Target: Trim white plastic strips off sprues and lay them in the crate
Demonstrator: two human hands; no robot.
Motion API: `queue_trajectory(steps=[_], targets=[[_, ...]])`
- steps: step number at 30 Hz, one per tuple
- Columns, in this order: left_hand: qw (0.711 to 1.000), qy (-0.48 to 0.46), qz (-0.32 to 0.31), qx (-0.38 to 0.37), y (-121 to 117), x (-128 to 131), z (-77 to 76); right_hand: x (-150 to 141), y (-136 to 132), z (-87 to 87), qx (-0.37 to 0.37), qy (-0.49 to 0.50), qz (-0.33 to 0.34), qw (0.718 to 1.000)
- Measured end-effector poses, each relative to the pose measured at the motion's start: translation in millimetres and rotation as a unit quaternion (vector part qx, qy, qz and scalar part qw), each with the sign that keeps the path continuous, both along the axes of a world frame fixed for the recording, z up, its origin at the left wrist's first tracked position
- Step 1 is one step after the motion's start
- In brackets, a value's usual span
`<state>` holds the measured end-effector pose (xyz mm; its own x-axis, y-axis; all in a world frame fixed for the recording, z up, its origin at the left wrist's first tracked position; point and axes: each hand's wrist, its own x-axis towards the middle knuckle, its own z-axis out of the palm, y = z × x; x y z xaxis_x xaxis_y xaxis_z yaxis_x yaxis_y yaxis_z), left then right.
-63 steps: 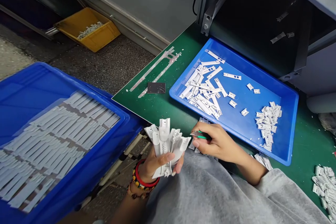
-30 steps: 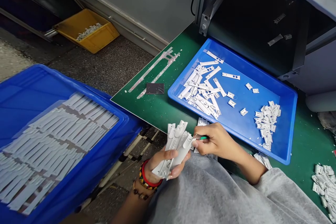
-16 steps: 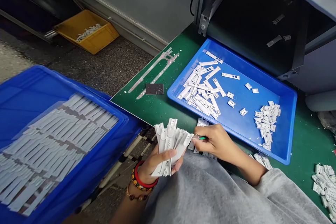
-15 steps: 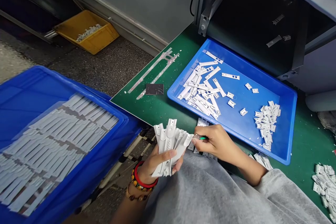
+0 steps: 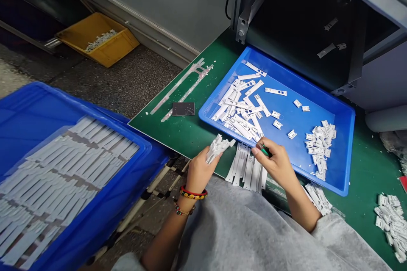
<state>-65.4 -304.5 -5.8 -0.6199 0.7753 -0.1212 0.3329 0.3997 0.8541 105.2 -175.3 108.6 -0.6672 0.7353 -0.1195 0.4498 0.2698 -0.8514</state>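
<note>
"What are the fingers doing?"
"The right hand (image 5: 277,164) has its fingers closed on one green-handled tool (image 5: 264,150); the left hand (image 5: 199,171) grips one bundle of white plastic parts (image 5: 218,147)."
"And nearby?"
"About six white plastic strips (image 5: 245,168) lie just below on the desk (image 5: 190,135), beside one blue tray (image 5: 349,152)."

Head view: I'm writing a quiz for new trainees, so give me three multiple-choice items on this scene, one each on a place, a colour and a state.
1. Where do the long white strips by the right hand lie? A. On the green mat B. In a crate C. On the floor
2. What colour is the crate? A. Blue B. Yellow C. Red
3. What is the left hand doing? A. Hanging empty B. Pressing the mat C. Holding white parts

1 A: they lie flat beside the blue tray.
2 B: its walls show yellow.
3 C: its fingers close on them.
</note>
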Motion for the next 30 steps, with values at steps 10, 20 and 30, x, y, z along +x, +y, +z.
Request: queue_trajectory(steps=[10, 20, 30], targets=[[0.994, -0.073, 0.001, 0.08, 4, -9, -1.1, 5, 1, -4.5, 0.01, -0.005, 0.04, 0.999], [0.96, -0.236, -0.058, 0.14, -18, -8, 48.7, -9, -23, -1.6, 0.049, 0.097, 0.08, 0.991], [0.975, -0.156, 0.074, 0.14, 32, 5, -23.3, -11, -9, -15.7, 0.088, 0.071, 0.013, 0.993]])
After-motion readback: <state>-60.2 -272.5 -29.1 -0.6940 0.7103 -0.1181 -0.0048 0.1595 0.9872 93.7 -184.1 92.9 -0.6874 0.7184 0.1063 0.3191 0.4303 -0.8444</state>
